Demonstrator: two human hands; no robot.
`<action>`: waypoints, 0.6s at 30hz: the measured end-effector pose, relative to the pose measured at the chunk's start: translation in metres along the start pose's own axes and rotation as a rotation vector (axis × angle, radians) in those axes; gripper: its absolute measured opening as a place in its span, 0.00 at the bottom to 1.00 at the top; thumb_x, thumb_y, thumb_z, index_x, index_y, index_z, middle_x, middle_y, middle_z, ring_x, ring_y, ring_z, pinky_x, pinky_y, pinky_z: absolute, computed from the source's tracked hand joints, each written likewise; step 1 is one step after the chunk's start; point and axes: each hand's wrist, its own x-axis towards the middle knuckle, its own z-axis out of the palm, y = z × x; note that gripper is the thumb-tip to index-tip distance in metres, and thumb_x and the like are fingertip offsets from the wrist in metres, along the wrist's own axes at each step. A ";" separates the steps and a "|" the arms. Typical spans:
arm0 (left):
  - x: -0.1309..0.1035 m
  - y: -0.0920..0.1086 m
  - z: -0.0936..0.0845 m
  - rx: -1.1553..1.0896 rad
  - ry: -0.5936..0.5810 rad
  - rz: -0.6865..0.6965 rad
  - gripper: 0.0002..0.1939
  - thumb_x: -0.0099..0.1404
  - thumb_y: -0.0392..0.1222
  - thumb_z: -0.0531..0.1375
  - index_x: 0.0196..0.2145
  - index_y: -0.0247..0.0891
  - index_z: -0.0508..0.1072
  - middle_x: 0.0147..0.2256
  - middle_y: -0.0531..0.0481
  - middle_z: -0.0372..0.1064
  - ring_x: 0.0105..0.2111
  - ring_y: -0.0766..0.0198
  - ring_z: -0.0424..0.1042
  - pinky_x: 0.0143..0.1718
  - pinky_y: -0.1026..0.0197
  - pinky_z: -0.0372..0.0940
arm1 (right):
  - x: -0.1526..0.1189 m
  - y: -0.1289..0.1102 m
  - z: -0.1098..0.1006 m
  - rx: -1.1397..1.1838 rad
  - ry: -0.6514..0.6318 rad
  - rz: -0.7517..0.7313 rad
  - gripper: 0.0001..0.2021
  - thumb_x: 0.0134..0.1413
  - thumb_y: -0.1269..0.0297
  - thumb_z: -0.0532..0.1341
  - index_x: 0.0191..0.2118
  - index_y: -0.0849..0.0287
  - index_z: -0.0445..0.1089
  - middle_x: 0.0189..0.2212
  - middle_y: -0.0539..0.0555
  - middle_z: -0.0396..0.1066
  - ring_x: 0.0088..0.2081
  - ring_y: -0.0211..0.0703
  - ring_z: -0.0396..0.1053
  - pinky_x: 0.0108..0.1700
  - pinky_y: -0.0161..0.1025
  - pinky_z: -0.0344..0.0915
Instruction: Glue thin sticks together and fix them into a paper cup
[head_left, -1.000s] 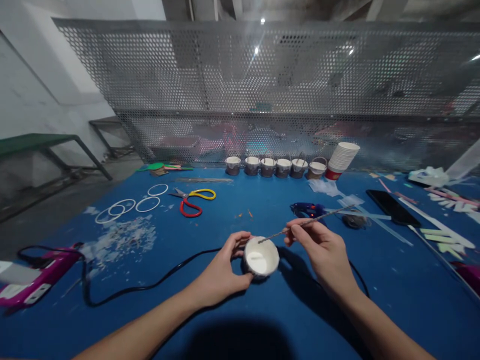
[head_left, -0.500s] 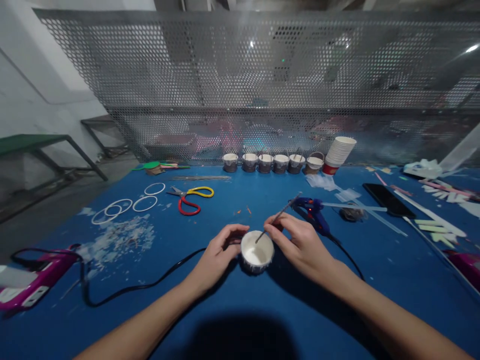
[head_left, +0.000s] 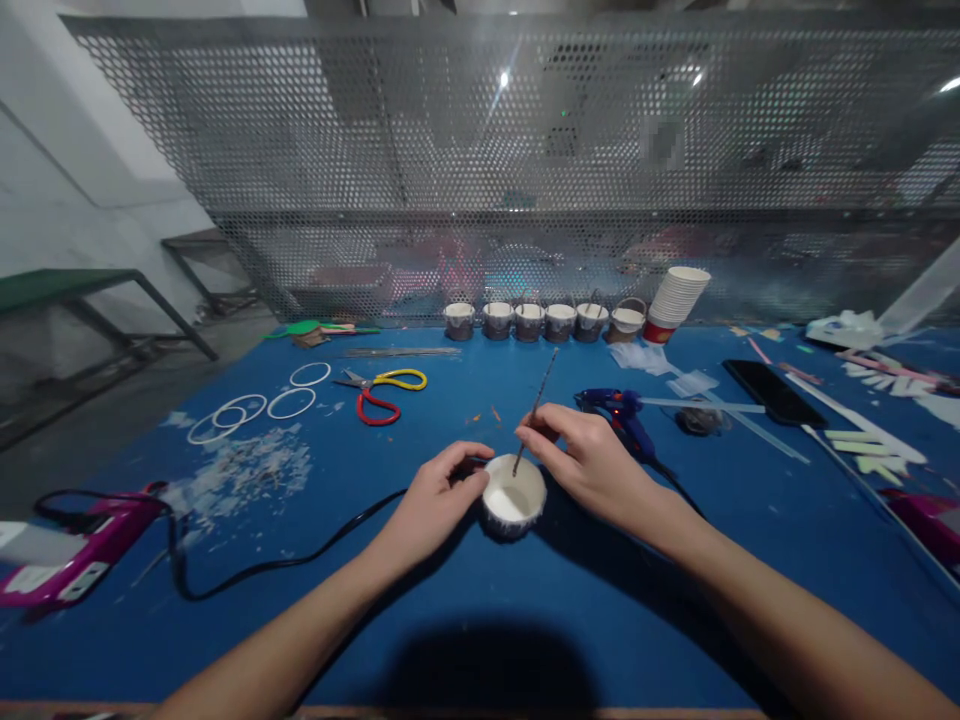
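A small round cup [head_left: 513, 508], white inside and dark outside, stands on the blue table in front of me. My left hand [head_left: 441, 490] is at its left side, with fingers and thumb round the rim. My right hand [head_left: 581, 452] pinches a thin dark stick [head_left: 541, 390] between thumb and fingers. The stick leans a little to the right, and its lower tip is inside the cup near the far wall.
Scissors [head_left: 381, 393], white rings [head_left: 291, 403] and scraps [head_left: 247, 475] lie left. A glue gun [head_left: 628, 420] and phone [head_left: 774, 393] lie right. Small buckets [head_left: 529, 322] and stacked paper cups [head_left: 677, 300] stand by the mesh panel [head_left: 480, 130]. A black cable [head_left: 300, 570] crosses the left side.
The stick has swung more upright, its top moving left and its tip going toward the cup's far wall. My right hand has shifted slightly left and up.
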 end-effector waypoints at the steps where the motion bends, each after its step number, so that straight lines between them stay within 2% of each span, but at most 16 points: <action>1: -0.002 0.000 0.001 -0.003 -0.003 -0.014 0.11 0.58 0.41 0.55 0.37 0.36 0.71 0.33 0.49 0.69 0.31 0.63 0.67 0.34 0.62 0.62 | -0.002 0.000 -0.001 0.007 0.008 0.006 0.08 0.59 0.66 0.53 0.29 0.58 0.64 0.27 0.52 0.69 0.29 0.39 0.65 0.31 0.35 0.58; 5: -0.005 0.001 0.001 -0.016 -0.021 -0.087 0.13 0.59 0.46 0.54 0.38 0.37 0.70 0.27 0.53 0.66 0.22 0.67 0.63 0.25 0.64 0.61 | -0.008 0.002 -0.001 0.071 0.029 0.039 0.08 0.59 0.65 0.53 0.28 0.57 0.64 0.28 0.51 0.69 0.29 0.39 0.66 0.32 0.35 0.59; 8: -0.001 0.004 -0.003 0.097 0.026 -0.056 0.12 0.59 0.47 0.54 0.35 0.37 0.72 0.28 0.52 0.68 0.24 0.66 0.64 0.26 0.64 0.60 | -0.009 0.002 0.001 0.102 0.034 0.055 0.09 0.59 0.65 0.53 0.27 0.57 0.63 0.26 0.50 0.68 0.27 0.38 0.64 0.31 0.34 0.58; 11: 0.008 0.009 -0.011 0.193 0.054 0.029 0.10 0.58 0.44 0.55 0.32 0.38 0.73 0.31 0.50 0.70 0.31 0.63 0.66 0.32 0.62 0.60 | -0.008 0.002 0.005 0.116 0.033 0.052 0.10 0.59 0.65 0.52 0.27 0.57 0.62 0.25 0.50 0.68 0.27 0.38 0.64 0.30 0.34 0.58; 14: 0.017 0.015 -0.019 0.198 -0.043 0.108 0.10 0.56 0.43 0.55 0.31 0.39 0.74 0.35 0.50 0.70 0.35 0.61 0.67 0.35 0.62 0.60 | -0.006 0.000 0.011 0.091 0.019 0.014 0.09 0.60 0.65 0.51 0.28 0.57 0.61 0.27 0.51 0.68 0.28 0.38 0.65 0.31 0.34 0.58; 18: 0.023 0.022 -0.022 0.204 -0.184 0.166 0.09 0.56 0.42 0.56 0.31 0.38 0.75 0.34 0.50 0.69 0.35 0.62 0.66 0.36 0.63 0.60 | -0.003 -0.001 0.014 -0.004 -0.013 -0.009 0.08 0.61 0.66 0.50 0.30 0.57 0.62 0.28 0.53 0.68 0.30 0.40 0.65 0.33 0.36 0.58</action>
